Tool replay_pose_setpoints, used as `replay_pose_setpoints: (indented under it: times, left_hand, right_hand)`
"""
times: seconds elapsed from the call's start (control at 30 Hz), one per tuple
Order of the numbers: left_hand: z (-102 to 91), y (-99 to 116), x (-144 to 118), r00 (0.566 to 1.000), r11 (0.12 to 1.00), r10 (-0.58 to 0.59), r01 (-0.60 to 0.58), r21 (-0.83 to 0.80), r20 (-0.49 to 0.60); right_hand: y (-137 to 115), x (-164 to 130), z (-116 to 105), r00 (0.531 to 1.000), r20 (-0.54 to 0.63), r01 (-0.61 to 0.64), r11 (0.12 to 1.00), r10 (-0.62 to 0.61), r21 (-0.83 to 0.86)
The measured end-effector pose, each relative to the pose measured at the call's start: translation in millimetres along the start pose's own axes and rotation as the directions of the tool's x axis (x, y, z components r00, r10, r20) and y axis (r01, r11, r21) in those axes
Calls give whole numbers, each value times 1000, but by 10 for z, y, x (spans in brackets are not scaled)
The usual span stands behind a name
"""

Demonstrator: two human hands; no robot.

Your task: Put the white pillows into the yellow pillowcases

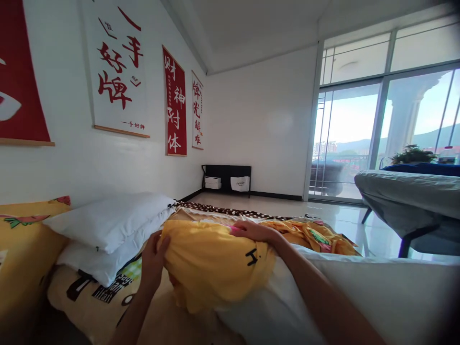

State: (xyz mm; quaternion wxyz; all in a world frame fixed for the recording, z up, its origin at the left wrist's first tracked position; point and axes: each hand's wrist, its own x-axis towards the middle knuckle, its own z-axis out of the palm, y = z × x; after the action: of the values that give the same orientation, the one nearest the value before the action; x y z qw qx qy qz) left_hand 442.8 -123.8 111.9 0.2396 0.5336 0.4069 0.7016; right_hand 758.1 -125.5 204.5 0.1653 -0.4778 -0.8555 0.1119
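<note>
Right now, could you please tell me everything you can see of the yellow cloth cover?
The yellow cloth cover looks like soft fabric, with black lettering toward its right and some pink at its top edge. Creased and loosely hanging along its lower edge, it lies over part of a white pillow, which shows at lower right. The left grip holds its left edge; the right grip lies on its top.

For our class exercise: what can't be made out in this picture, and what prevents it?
All in the head view:
White pillow, upper end: hidden by the yellow cover.
Right hand, thumb: out of sight behind the hand or cover.
Leftmost red scroll: cut off by the left and top edges.
White bag, finest lettering: too small.
</note>
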Motion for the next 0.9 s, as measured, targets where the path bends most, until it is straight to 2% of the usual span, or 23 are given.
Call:
replay_pose_setpoints:
  times: [0.07, 0.13, 0.2, 0.23, 0.3, 0.33, 0.37, 0.43, 0.47, 0.53, 0.57, 0.63, 0.7, 0.77, 0.83, 0.9]
  left_hand:
    - [-58, 41, 102, 1000, 999, 1, -1, -47, 9]
    - [-76, 95, 163, 1000, 985, -20, 23, -172, 19]
    - [-66, 122, 188, 999, 946, -25, 31, -323, 23]
    - [-54, 114, 188, 999, 923, -23, 32, -384, 28]
    - [-16, 45, 161, 998, 887, -38, 54, -458, 44]
    - [9, -8, 135, 997, 876, -59, 78, -475, 55]
    - [37, -66, 102, 994, 872, -80, 107, -477, 76]
    - [97, -162, 27, 979, 898, -121, 177, -404, 162]
    - [124, -186, -7, 966, 923, -135, 203, -326, 219]
    - [169, -176, -46, 950, 968, -137, 189, -164, 282]
    - [188, -145, -45, 957, 981, -127, 160, -108, 260]
    - [222, -56, -3, 988, 992, -77, 89, -90, 131]
    - [263, 35, 67, 999, 990, -41, 39, -135, -8]
    - [316, 99, 125, 997, 981, -44, 30, -194, -70]
    - [367, 138, 141, 997, 972, -63, 51, -231, -42]
    - [389, 166, 114, 996, 971, -81, 85, -225, 25]
  right_hand:
    - [49, -37, -17, 1000, -3, -5, 1000, 5, 17]
    - [58, -85, -80, 998, -46, -38, 998, 40, 47]
    - [37, -145, -159, 971, -210, -85, 988, 111, 129]
    - [20, -177, -193, 929, -338, -92, 977, 153, 190]
    - [-16, -235, -237, 786, -574, -73, 957, 229, 282]
    - [-32, -259, -243, 754, -615, -67, 958, 232, 279]
    - [-45, -280, -241, 774, -594, -78, 965, 217, 250]
    - [-65, -322, -228, 872, -460, -107, 982, 168, 155]
    - [-72, -348, -223, 900, -411, -104, 987, 145, 122]
    - [-87, -418, -233, 896, -424, -95, 989, 134, 113]
    - [-96, -464, -249, 884, -446, -101, 989, 139, 107]
    - [-110, -572, -302, 909, -404, -108, 994, 107, 19]
    - [-109, -681, -365, 939, -338, -105, 986, 54, -133]
    - [-83, -764, -410, 921, -388, -149, 960, 46, -238]
    - [-36, -807, -416, 895, -437, -235, 931, 95, -278]
    - [23, -822, -392, 927, -362, -221, 921, 97, -320]
